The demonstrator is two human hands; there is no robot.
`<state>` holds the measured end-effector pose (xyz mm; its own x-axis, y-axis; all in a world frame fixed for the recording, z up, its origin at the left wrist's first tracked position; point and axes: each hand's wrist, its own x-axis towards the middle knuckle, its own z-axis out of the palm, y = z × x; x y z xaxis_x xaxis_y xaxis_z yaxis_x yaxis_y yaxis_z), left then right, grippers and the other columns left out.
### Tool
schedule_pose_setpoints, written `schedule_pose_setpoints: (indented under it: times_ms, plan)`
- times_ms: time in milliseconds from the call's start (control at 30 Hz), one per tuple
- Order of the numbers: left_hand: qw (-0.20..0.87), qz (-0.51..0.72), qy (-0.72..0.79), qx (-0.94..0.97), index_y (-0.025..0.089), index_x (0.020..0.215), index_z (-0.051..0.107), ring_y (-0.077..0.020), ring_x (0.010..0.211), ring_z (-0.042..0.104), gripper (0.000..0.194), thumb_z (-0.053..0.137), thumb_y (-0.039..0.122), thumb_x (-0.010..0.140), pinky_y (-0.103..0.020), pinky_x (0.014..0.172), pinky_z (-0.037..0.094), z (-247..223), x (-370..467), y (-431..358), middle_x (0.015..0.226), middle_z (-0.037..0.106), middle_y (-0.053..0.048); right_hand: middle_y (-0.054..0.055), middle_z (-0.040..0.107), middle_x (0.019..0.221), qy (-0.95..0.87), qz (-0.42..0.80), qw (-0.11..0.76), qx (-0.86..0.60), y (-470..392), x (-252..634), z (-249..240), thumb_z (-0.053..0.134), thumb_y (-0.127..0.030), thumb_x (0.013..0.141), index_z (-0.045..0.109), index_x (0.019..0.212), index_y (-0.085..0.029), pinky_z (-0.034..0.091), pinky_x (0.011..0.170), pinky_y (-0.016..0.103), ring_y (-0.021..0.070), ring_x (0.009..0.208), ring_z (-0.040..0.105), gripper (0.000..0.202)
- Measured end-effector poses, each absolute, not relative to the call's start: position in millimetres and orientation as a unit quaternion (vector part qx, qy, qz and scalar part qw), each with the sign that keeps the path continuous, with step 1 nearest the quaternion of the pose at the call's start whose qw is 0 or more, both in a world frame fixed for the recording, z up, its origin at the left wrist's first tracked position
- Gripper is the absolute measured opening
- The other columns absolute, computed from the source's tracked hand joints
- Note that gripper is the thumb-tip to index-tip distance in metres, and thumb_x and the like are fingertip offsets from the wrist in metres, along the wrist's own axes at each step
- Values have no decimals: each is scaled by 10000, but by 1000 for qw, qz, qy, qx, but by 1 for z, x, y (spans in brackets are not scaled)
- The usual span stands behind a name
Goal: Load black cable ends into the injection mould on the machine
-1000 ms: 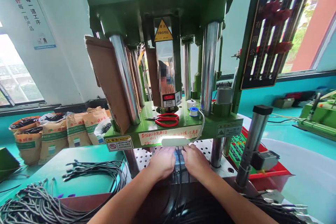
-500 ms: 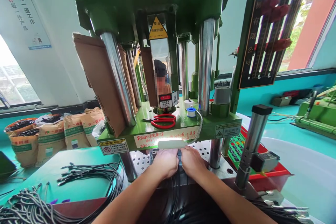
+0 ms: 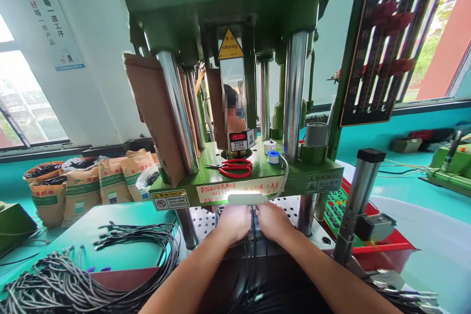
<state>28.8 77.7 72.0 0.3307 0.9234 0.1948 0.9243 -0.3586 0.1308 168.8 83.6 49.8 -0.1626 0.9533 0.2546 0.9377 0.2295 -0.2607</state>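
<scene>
In the head view, my left hand and my right hand are side by side under the front edge of the green press, over its perforated metal bed. A lit white lamp is just above them. Black cables run down from between the hands toward my lap. The fingers are curled at a block-like fixture, largely hidden by the hands, so what each one grips cannot be made out.
Red-handled scissors and a blue-and-white spool lie on the press plate. Black cables spread over the green table at left. A metal post and a red control panel stand at right. A person shows behind the press.
The view has shifted, so the scene sits further right. My hands remain at the fixture, and the black cables between them show higher up now.
</scene>
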Motion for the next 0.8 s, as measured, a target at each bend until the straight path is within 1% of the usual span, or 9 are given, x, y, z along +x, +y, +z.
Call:
schedule_pose_setpoints:
  times_ms: [67,167,233,300,400,500,600,700,800]
  plan:
    - [16,-133,-622,-772,142,976,619,-274,1008,605,344,298,204,869,-408,912,432,75,18,69,1014,662,-150,157,648,1035,-752,5,200,-628,77,168,55,404,-160,869,654,1007,-130,377,799,340,277,974,577,288]
    - [21,-155,-678,-718,117,1089,573,-318,1002,607,361,306,222,871,-471,887,434,71,6,57,1041,648,-183,123,649,1013,-764,-6,219,-607,65,157,59,378,-170,894,659,998,-160,361,846,316,247,991,560,300]
    - [1,-159,-692,-704,127,1197,514,-313,967,627,393,346,257,866,-451,842,463,66,3,53,1054,657,-173,94,660,981,-780,-4,221,-586,60,145,59,409,-184,887,664,1001,-184,363,846,296,230,971,564,279]
    - [-29,-159,-700,-695,125,1258,472,-301,923,647,434,372,262,859,-416,795,486,62,4,52,1020,677,-166,94,665,971,-789,-5,219,-574,58,133,58,433,-193,879,670,999,-177,370,843,306,239,956,566,266]
    - [-72,-169,-708,-682,105,1293,440,-282,945,643,461,384,244,857,-382,811,478,59,7,54,1019,683,-171,121,667,985,-795,-10,215,-568,60,119,56,441,-195,878,672,1007,-139,377,844,344,265,954,561,270]
    - [-114,-191,-713,-665,116,1271,467,-264,1000,621,435,386,264,870,-353,864,449,58,7,57,1089,664,-172,130,667,1011,-799,-15,209,-564,64,110,55,455,-207,883,660,1053,-119,380,857,364,275,970,556,281]
    - [-160,-218,-713,-647,133,1176,555,-241,1001,618,394,334,307,900,-314,872,438,58,5,59,1107,664,-154,133,666,1022,-802,-21,200,-562,66,105,56,435,-198,902,658,1064,-112,390,861,363,271,971,562,289]
    - [-201,-248,-705,-633,143,1084,613,-215,978,623,444,242,330,926,-284,867,438,59,2,62,1089,678,-127,130,667,1032,-808,-29,191,-556,68,101,55,396,-160,919,651,1073,-108,406,861,352,257,967,572,302]
    - [-230,-276,-688,-631,149,1054,632,-206,1014,604,455,233,325,925,-277,905,423,60,1,65,1112,671,-111,140,669,1037,-817,-41,184,-545,71,98,53,413,-126,903,637,1098,-94,422,852,365,262,955,584,298]
